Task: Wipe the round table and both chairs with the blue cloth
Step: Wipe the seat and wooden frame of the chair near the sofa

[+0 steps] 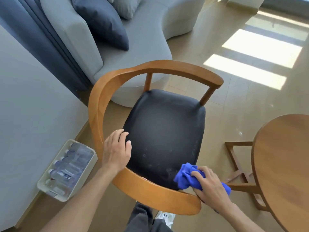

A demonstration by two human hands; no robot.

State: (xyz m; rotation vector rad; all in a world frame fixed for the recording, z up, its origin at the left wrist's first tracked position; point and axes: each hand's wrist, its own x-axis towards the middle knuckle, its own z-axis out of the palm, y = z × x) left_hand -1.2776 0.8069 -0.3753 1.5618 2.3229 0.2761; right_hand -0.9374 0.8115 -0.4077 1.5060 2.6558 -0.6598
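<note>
A wooden chair [103, 91] with a curved armrest rail and a black padded seat [165, 131] stands in the middle of the view. My left hand [117, 151] rests on the seat's near left edge, fingers relaxed. My right hand [209, 185] grips the bunched blue cloth [185, 176] at the seat's near right corner, beside the end of the wooden rail. Faint marks show on the seat's near part. The round wooden table [284, 158] fills the right edge. No second chair is in view.
A grey curved sofa [147, 37] with a dark cushion [103, 22] stands behind the chair. A white bin of water bottles [66, 169] sits on the floor against a grey wall on the left. The table's wooden base frame [237, 163] lies beside the chair. My legs are below.
</note>
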